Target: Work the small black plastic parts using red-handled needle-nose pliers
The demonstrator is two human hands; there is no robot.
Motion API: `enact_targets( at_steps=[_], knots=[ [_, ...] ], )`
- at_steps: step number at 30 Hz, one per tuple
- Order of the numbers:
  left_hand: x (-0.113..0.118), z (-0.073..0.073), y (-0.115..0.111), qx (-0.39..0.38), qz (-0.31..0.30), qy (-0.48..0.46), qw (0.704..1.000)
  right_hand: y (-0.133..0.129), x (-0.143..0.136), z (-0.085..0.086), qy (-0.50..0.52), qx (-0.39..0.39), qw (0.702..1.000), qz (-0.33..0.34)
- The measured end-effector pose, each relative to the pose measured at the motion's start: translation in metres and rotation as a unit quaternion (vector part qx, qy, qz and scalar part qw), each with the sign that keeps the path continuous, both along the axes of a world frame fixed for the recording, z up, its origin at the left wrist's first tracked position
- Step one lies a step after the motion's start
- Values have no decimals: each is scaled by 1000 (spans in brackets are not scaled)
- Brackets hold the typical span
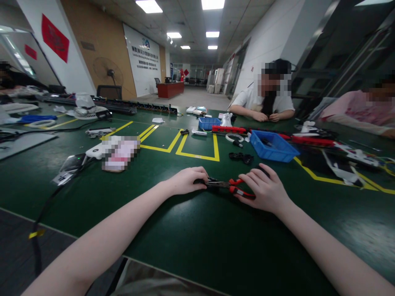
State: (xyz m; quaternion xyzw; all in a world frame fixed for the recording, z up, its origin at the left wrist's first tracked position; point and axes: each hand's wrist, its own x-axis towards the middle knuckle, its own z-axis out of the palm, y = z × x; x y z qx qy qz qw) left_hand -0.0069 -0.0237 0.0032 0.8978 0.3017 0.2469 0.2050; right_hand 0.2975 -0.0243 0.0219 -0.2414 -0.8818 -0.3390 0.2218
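My right hand [261,187] is closed around the red handles of a pair of long-nose pliers [237,187], whose jaws point left. My left hand [191,181] pinches a small black part [201,181] at the tip of the jaws. Fingers cover much of that part, so its exact kind does not show. Both hands are just above the green table [197,238]. Beyond the pliers lies a black clip-like piece [241,158] on the tabletop.
Behind my right hand stands a blue bin [273,146], with a smaller blue bin [210,123] farther back. A phone [121,154] and a black cable [51,201] lie at left. Yellow tape [197,156] marks the table. Two people [265,94] sit across at right.
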Motion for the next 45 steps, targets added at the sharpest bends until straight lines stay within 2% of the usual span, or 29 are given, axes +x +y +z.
enact_targets(
  at_steps=[3,9,16,23,30,45],
  knots=[
    [0,0,0,4,-1,-3,1000,0,2,-2,-11,6,1000,-13],
    [-1,0,-2,-3,13,1,1000,2,3,-5,10,-57,998,-31],
    [-1,-3,0,1,8,-7,1000,4,2,-6,-6,-91,995,-27],
    [-2,-3,0,3,8,-8,1000,0,0,-7,15,-173,984,-40],
    [-1,-3,0,-4,12,-11,1000,1,0,-7,47,-295,952,-63],
    [0,3,-4,-5,21,9,1000,2,1,-8,37,-327,941,-84]
  ],
)
